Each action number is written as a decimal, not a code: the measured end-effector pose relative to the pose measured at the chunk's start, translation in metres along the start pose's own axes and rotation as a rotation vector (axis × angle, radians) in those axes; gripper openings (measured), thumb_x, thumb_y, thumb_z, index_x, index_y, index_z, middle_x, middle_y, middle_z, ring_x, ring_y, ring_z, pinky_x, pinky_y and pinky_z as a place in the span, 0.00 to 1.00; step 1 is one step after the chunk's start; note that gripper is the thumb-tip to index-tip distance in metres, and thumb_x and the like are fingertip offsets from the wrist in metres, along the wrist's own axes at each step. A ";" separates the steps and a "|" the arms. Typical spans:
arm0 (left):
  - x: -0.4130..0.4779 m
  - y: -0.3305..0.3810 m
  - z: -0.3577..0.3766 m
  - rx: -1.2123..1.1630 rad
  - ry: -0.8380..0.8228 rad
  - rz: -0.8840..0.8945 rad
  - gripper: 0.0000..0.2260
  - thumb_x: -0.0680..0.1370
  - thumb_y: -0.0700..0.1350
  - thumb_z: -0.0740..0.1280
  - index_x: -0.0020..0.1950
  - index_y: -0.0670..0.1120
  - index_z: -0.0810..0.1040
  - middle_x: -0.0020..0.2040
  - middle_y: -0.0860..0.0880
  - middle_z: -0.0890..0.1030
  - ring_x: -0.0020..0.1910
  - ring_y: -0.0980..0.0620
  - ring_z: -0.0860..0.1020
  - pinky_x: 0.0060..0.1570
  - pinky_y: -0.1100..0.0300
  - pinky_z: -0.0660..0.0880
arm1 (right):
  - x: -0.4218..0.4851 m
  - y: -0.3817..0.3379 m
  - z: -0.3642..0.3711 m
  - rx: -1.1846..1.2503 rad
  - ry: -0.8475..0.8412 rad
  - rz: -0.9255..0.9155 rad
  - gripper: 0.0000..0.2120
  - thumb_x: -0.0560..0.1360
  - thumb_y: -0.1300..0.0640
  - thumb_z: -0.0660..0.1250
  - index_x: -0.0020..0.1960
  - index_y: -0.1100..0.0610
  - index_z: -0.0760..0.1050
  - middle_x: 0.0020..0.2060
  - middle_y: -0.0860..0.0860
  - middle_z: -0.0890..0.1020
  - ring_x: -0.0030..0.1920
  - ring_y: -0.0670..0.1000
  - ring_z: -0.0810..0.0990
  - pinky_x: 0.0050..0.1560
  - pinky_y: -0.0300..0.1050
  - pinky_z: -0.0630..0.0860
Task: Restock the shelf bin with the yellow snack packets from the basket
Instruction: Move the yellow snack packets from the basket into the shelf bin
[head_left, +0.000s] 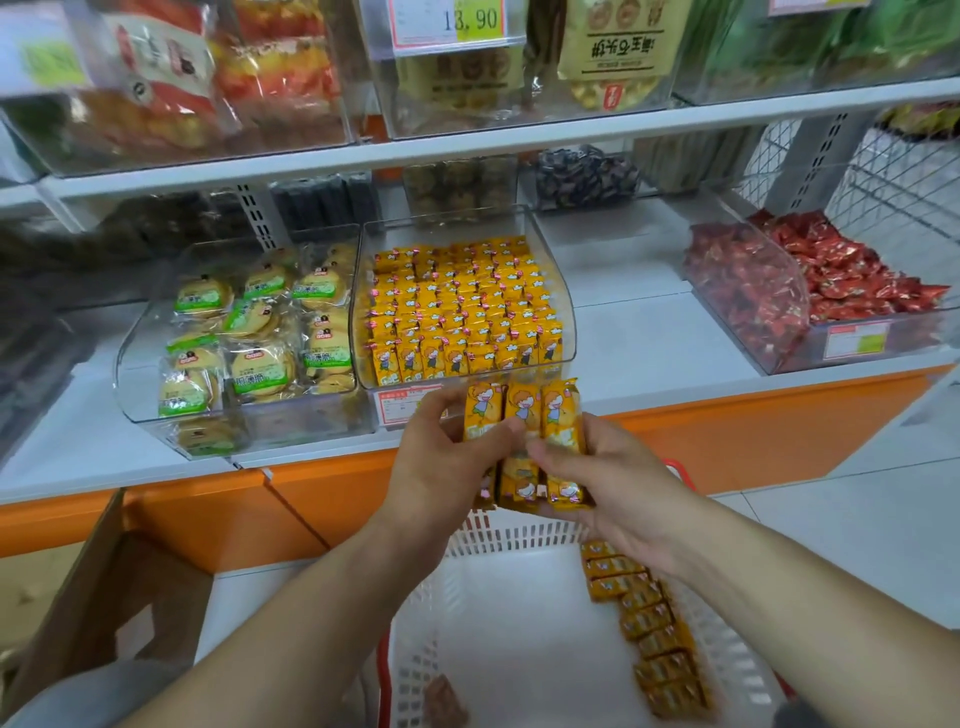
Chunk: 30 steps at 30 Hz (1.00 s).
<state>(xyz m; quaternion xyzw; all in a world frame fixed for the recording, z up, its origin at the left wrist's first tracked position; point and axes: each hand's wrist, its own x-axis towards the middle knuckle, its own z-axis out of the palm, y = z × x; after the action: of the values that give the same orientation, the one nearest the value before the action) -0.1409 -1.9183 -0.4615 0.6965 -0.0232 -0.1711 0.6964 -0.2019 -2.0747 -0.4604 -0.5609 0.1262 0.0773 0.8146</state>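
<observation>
Between my two hands I hold a bunch of yellow snack packets (524, 410), upright and side by side, just below the front lip of the clear shelf bin (563, 312). My left hand (441, 462) grips them from the left, my right hand (602, 478) from the right and beneath. The bin is packed with rows of the same yellow packets (457, 306). Below my arms stands the white basket (498, 540), with a row of yellow packets (649, 623) along its right side.
A clear bin of green-labelled biscuits (244, 332) sits left of the yellow bin, and a bin of red packets (810, 291) stands to the right. An orange shelf base (753, 441) runs below. A brown cardboard box (104, 597) is at the lower left.
</observation>
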 end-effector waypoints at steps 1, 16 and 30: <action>0.000 0.001 -0.002 0.005 0.003 0.003 0.18 0.74 0.43 0.77 0.59 0.55 0.76 0.45 0.55 0.87 0.43 0.49 0.87 0.34 0.56 0.82 | 0.000 0.001 0.002 -0.014 0.025 -0.014 0.14 0.76 0.58 0.71 0.61 0.53 0.77 0.51 0.49 0.86 0.51 0.48 0.86 0.39 0.46 0.83; 0.017 0.045 -0.096 0.057 0.262 0.086 0.31 0.74 0.48 0.77 0.75 0.49 0.69 0.69 0.47 0.76 0.57 0.43 0.83 0.47 0.49 0.83 | 0.067 -0.063 0.035 -0.392 0.278 -0.366 0.09 0.71 0.47 0.72 0.48 0.50 0.78 0.38 0.47 0.78 0.38 0.45 0.78 0.43 0.44 0.74; 0.019 0.054 -0.113 0.015 0.286 0.124 0.33 0.75 0.50 0.76 0.76 0.51 0.67 0.69 0.45 0.77 0.52 0.48 0.84 0.37 0.62 0.77 | 0.147 -0.070 0.042 -0.945 0.238 -0.534 0.16 0.72 0.55 0.76 0.53 0.47 0.71 0.44 0.44 0.79 0.39 0.43 0.78 0.37 0.32 0.72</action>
<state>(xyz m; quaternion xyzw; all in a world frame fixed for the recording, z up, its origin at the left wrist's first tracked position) -0.0815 -1.8163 -0.4160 0.7161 0.0320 -0.0264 0.6967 -0.0376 -2.0633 -0.4265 -0.8826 0.0224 -0.1477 0.4457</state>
